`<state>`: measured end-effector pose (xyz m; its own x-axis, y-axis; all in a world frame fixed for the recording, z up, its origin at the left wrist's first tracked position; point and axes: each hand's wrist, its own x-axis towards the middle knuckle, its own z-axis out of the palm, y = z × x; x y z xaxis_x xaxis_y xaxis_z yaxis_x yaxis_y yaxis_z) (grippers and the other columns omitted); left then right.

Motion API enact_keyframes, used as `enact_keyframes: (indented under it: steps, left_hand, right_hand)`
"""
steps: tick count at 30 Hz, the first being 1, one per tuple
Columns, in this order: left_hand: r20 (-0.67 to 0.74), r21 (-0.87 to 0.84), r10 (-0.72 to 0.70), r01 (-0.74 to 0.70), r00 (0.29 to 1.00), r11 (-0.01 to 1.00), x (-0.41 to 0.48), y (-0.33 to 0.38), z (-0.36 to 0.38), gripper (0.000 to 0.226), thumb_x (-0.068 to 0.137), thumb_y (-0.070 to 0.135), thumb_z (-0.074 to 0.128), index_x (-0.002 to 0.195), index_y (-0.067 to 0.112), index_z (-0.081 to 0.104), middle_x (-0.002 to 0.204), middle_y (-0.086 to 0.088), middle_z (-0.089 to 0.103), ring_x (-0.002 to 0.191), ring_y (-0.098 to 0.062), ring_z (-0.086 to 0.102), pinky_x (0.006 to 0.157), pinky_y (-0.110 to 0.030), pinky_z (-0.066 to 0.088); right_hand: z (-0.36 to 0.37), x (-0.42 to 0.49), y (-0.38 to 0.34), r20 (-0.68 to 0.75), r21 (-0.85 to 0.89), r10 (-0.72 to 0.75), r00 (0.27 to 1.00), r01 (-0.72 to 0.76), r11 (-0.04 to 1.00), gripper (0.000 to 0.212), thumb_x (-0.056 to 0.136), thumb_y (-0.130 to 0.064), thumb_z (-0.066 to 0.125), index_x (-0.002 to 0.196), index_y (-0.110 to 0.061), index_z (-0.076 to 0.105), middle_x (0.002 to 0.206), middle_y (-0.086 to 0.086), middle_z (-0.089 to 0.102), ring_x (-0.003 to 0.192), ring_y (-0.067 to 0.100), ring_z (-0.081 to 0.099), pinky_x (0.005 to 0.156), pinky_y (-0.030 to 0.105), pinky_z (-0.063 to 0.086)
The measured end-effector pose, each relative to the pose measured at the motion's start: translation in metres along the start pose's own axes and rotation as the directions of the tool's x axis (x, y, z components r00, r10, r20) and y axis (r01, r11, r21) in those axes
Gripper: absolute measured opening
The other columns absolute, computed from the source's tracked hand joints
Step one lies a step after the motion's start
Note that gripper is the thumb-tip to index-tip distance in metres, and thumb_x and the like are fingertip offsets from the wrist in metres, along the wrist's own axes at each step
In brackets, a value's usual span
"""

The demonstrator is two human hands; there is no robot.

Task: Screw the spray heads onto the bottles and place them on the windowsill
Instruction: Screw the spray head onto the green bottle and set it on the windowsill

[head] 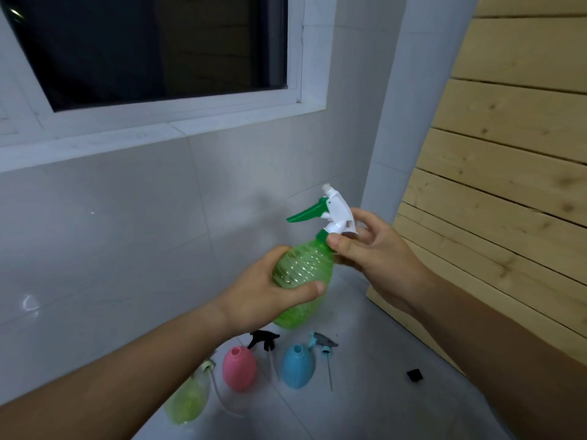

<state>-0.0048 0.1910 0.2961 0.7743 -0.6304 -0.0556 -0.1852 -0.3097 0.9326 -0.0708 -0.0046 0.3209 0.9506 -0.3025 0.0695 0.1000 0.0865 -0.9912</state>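
I hold a clear green ribbed bottle (301, 268) in the air below the window. My left hand (273, 293) wraps its body. My right hand (371, 249) pinches the green collar of the white spray head (338, 214) with a green trigger, which sits on the bottle's neck. On the floor below stand a pink bottle (239, 366) and a blue bottle (298, 365), both open-necked, and a pale yellow-green bottle (187, 401) lies partly behind my left forearm. A black spray head (263, 339) and a grey-and-teal spray head (324, 344) lie beside them. The white windowsill (95, 144) runs across the upper left.
A slatted wooden panel (508, 185) leans along the right side. A small black square piece (415, 374) lies on the tiled floor near it. Grey tiled wall fills the space under the sill. The window glass is dark.
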Motion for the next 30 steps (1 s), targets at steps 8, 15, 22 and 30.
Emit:
enact_keyframes:
  steps: [8,15,22,30]
  left_hand:
    - [-0.135,-0.296,0.035,-0.074,0.990,0.952,0.032,0.028,-0.012,0.054,0.092,0.045,0.066,0.137,0.023,0.046,0.120,0.001,0.072,0.091,0.008,0.074,0.069,-0.009,0.055]
    - [-0.219,-0.118,0.101,-0.129,0.970,0.985,0.114,0.084,-0.067,0.041,0.104,0.038,0.056,0.134,0.018,0.038,0.122,-0.004,0.065,0.100,-0.001,0.070,0.082,-0.018,0.054]
    - [-0.328,0.091,0.190,-0.169,0.925,0.981,0.229,0.145,-0.127,0.055,0.094,0.045,0.069,0.138,0.014,0.057,0.133,-0.016,0.067,0.117,-0.031,0.069,0.101,-0.042,0.057]
    - [-0.411,0.222,0.258,-0.179,0.875,0.959,0.315,0.140,-0.152,0.041,0.095,0.035,0.071,0.123,0.006,0.065,0.105,-0.009,0.069,0.093,-0.027,0.067,0.083,-0.034,0.053]
  right_hand:
    - [0.025,0.007,-0.002,0.066,-0.173,0.059,0.996,-0.047,0.984,0.031,0.093,-0.036,0.059,0.123,-0.027,0.064,0.110,0.000,0.076,0.101,0.012,0.072,0.080,0.031,0.059]
    - [0.040,0.101,-0.059,0.017,-0.188,-0.140,0.990,0.140,0.972,0.034,0.097,-0.016,0.058,0.131,-0.015,0.054,0.105,0.014,0.075,0.074,0.004,0.070,0.064,0.014,0.052]
    - [0.041,0.240,-0.100,-0.078,-0.221,-0.274,0.959,0.251,0.942,0.034,0.097,-0.015,0.057,0.130,-0.022,0.058,0.087,0.008,0.071,0.094,0.030,0.072,0.096,0.047,0.055]
    - [0.037,0.331,-0.096,-0.118,-0.366,-0.347,0.931,0.284,0.886,0.041,0.095,-0.019,0.058,0.135,-0.023,0.055,0.071,-0.005,0.069,0.054,-0.001,0.064,0.060,0.017,0.052]
